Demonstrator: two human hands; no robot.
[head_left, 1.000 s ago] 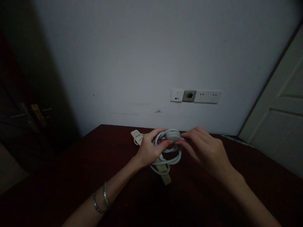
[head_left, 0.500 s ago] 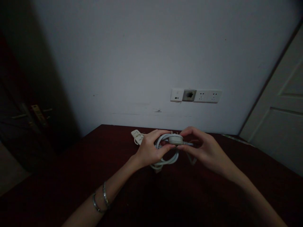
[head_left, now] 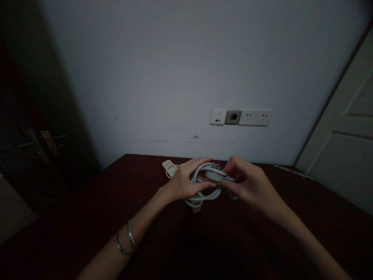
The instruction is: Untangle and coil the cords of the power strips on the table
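Two Hands Are Holding a Loopy White Cord and Its Plug

The left hand [head_left: 185, 181] is holding the loops of a white cord [head_left: 208, 197]. Its thumb is pressing from below and its fingers are bending over the top, so the hand is making a half-open C shape with the loops tucked inside. The right hand [head_left: 250, 181] is pinching the white plug [head_left: 214, 176] at its right end. The thumb is sitting low, the pointing finger is sitting high, and only a small gap is showing between them. The plug is lying on its side between the two hands, and its metal prongs [head_left: 215, 166] are pointing up and away toward the wall [head_left: 163, 77].

A white power strip [head_left: 167, 165] is poking out behind the left hand, over the dark red table [head_left: 247, 241]. Another pale end [head_left: 196, 209] is peeking out under the loops. I cannot tell if the two are joined. Two shiny bracelets [head_left: 131, 233] are circling the left arm. Past the hands, a row of wall sockets [head_left: 255, 118] is sitting above the table. A pale door [head_left: 349, 151] is standing at the right.
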